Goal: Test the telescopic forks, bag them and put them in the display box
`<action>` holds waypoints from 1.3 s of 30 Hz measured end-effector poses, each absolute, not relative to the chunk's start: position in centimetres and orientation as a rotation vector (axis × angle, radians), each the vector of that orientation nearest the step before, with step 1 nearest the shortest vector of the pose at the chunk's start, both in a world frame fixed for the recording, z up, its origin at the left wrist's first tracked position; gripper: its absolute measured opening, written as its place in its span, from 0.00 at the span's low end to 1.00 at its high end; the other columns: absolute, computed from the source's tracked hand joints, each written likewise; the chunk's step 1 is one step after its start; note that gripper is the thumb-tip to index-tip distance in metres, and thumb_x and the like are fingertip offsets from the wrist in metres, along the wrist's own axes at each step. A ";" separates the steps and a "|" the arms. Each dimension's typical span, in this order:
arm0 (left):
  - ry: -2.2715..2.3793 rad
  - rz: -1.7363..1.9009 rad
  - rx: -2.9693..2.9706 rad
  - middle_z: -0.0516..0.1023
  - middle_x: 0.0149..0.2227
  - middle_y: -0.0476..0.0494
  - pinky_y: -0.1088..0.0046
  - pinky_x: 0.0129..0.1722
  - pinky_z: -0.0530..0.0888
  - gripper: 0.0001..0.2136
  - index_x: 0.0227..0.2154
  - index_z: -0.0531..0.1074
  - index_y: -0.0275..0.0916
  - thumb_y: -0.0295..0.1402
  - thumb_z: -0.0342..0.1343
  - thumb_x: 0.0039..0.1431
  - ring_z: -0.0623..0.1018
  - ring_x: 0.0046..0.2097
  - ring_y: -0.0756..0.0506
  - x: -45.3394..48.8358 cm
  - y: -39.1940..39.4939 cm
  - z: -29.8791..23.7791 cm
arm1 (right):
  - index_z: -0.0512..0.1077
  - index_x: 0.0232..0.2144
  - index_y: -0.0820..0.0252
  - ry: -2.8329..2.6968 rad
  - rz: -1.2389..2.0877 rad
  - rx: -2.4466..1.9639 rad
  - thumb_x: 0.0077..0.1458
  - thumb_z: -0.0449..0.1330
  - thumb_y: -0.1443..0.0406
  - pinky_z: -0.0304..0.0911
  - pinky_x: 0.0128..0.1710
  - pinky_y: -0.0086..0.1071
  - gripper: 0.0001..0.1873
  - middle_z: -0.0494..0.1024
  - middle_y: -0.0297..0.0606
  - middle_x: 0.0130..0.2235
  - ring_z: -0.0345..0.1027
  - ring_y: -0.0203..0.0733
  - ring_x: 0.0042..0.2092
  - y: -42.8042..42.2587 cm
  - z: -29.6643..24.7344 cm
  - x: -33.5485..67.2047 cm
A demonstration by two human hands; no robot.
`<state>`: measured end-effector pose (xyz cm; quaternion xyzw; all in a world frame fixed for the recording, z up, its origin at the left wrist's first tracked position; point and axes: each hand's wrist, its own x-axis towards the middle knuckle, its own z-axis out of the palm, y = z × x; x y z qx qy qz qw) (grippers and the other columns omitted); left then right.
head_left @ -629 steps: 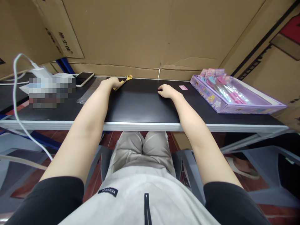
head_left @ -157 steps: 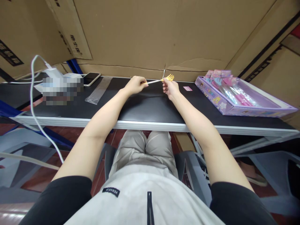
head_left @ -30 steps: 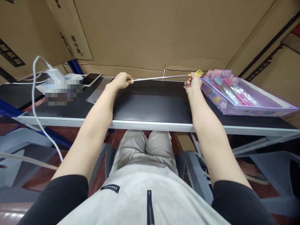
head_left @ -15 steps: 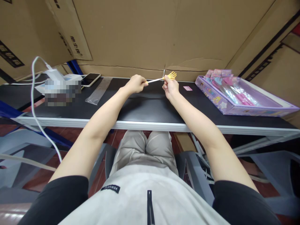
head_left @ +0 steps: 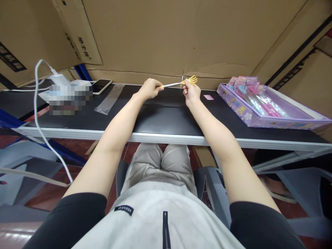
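Between my hands, above the black tabletop (head_left: 166, 119), a back scratcher (head_left: 173, 84) is stretched out almost level. It has a silvery rod and a yellow claw-shaped head whose prongs point right. My left hand (head_left: 150, 89) is closed around the handle end, with only a yellow tip showing past the fingers. At the other end, my right hand (head_left: 192, 92) pinches the base of the yellow head between thumb and fingers. A small pink card (head_left: 208, 97) lies on the table just right of my right hand.
A purple display box (head_left: 249, 119) holding several packaged pink and blue items stands at the right. To the left lie a clear plastic sleeve (head_left: 110, 99), a phone (head_left: 102, 86) and a white charger with cable (head_left: 61, 81). Cardboard (head_left: 155, 34) walls off the back.
Both hands have risen slightly with the back scratcher, and my right hand has shifted a little to the right. Both hands keep hold of it.
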<state>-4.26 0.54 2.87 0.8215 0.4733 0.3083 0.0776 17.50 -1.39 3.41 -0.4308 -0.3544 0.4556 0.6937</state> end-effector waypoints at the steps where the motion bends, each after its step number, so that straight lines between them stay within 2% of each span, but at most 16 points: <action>1: 1.438 0.927 2.458 0.83 0.38 0.38 0.60 0.53 0.69 0.15 0.45 0.85 0.36 0.38 0.57 0.69 0.77 0.46 0.38 -4.5 0.5 3.0 | 0.65 0.28 0.57 -0.769 1.015 -0.944 0.68 0.70 0.67 0.50 0.20 0.19 0.20 0.66 0.23 0.24 0.55 0.25 0.22 -1.3 3.7 17.8; 4: 1.519 0.921 2.432 0.83 0.40 0.37 0.61 0.52 0.69 0.15 0.46 0.85 0.35 0.38 0.57 0.68 0.77 0.47 0.38 -5.9 0.5 3.3 | 0.65 0.27 0.58 -0.693 0.984 -0.931 0.71 0.66 0.67 0.49 0.20 0.19 0.20 0.65 0.24 0.24 0.54 0.24 0.22 -0.3 4.2 19.4; 7: 1.553 0.930 2.388 0.83 0.40 0.38 0.62 0.52 0.69 0.16 0.47 0.84 0.35 0.39 0.57 0.67 0.76 0.47 0.38 -7.7 0.6 3.2 | 0.65 0.28 0.58 -0.659 0.934 -0.936 0.69 0.70 0.58 0.52 0.21 0.19 0.22 0.64 0.24 0.25 0.57 0.25 0.23 1.1 4.2 21.6; 10: 1.581 0.910 2.332 0.82 0.38 0.39 0.63 0.52 0.70 0.16 0.47 0.84 0.35 0.39 0.58 0.65 0.76 0.46 0.39 -9.5 0.9 2.8 | 0.64 0.29 0.57 -0.642 0.941 -0.926 0.69 0.70 0.53 0.50 0.19 0.17 0.24 0.63 0.23 0.24 0.55 0.23 0.21 2.2 3.9 23.5; 15: 1.641 0.889 2.208 0.78 0.31 0.44 0.65 0.48 0.70 0.12 0.41 0.82 0.37 0.40 0.61 0.63 0.74 0.42 0.41 -11.9 1.1 2.3 | 0.62 0.27 0.57 -0.598 0.910 -0.936 0.67 0.72 0.56 0.48 0.17 0.17 0.26 0.61 0.22 0.23 0.52 0.23 0.20 2.6 3.7 26.1; 18: 1.651 0.876 2.177 0.78 0.30 0.45 0.65 0.47 0.70 0.11 0.39 0.82 0.38 0.40 0.61 0.62 0.74 0.40 0.42 -12.7 1.0 2.2 | 0.61 0.26 0.57 -0.542 0.900 -0.948 0.67 0.72 0.60 0.48 0.16 0.17 0.26 0.61 0.21 0.21 0.52 0.24 0.19 2.3 3.8 27.2; 23: 1.675 0.889 2.140 0.79 0.30 0.44 0.65 0.49 0.71 0.11 0.40 0.82 0.38 0.40 0.62 0.62 0.75 0.41 0.41 -13.6 0.9 1.9 | 0.61 0.25 0.58 -0.438 0.898 -0.937 0.75 0.63 0.68 0.46 0.17 0.16 0.24 0.62 0.21 0.21 0.50 0.22 0.20 1.7 3.9 27.9; 26: 1.670 0.911 2.136 0.79 0.30 0.45 0.65 0.49 0.71 0.12 0.41 0.83 0.38 0.40 0.63 0.61 0.75 0.42 0.41 -14.0 1.0 1.7 | 0.60 0.25 0.58 -0.440 0.865 -0.972 0.76 0.59 0.69 0.45 0.17 0.17 0.24 0.61 0.21 0.21 0.48 0.23 0.19 1.9 3.8 28.3; 30: 1.695 0.903 2.131 0.79 0.30 0.45 0.65 0.48 0.71 0.12 0.40 0.83 0.36 0.39 0.62 0.61 0.75 0.41 0.42 -14.0 1.1 1.7 | 0.59 0.25 0.58 -0.522 0.825 -1.027 0.72 0.65 0.66 0.45 0.18 0.19 0.24 0.59 0.20 0.21 0.49 0.23 0.19 2.0 3.7 28.4; 35: 1.699 0.871 2.167 0.78 0.29 0.45 0.65 0.47 0.72 0.11 0.38 0.82 0.37 0.39 0.62 0.58 0.75 0.39 0.42 -13.9 1.0 1.8 | 0.61 0.27 0.57 -0.488 0.833 -1.017 0.77 0.57 0.69 0.45 0.19 0.19 0.22 0.60 0.21 0.20 0.48 0.23 0.19 1.1 3.8 27.8; 39: 1.707 0.896 2.180 0.79 0.29 0.44 0.64 0.48 0.72 0.12 0.39 0.84 0.37 0.39 0.63 0.57 0.76 0.41 0.40 -13.9 0.7 2.2 | 0.60 0.27 0.57 -0.524 0.862 -1.036 0.70 0.68 0.65 0.47 0.18 0.19 0.24 0.61 0.19 0.20 0.48 0.23 0.19 1.0 3.8 28.2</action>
